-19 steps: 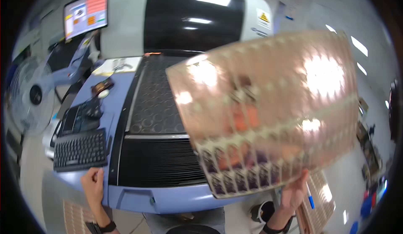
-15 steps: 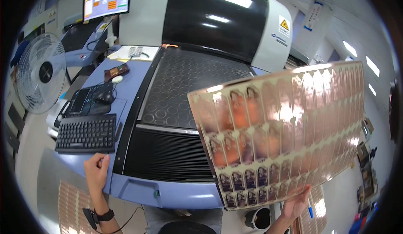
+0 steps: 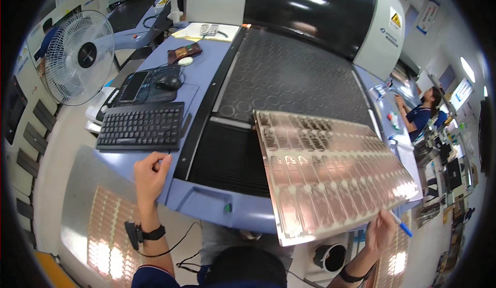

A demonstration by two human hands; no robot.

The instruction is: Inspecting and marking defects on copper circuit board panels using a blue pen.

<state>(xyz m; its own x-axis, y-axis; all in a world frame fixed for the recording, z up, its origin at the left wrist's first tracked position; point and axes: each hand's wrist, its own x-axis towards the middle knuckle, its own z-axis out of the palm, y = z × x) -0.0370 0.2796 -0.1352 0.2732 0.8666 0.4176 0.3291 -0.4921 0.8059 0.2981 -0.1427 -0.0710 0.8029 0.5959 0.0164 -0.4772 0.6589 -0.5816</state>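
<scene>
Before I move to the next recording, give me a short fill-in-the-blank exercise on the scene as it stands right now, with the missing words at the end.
1. The number of hands holding the copper-coloured sheet is ____.
2. In the picture, the left hand is not above but ____ the keyboard.
3. The pen at the right hand has a lower end coloured ____.
4. The fan stands to the ____ of the keyboard.

Missing words: one; below; blue; left.
</scene>
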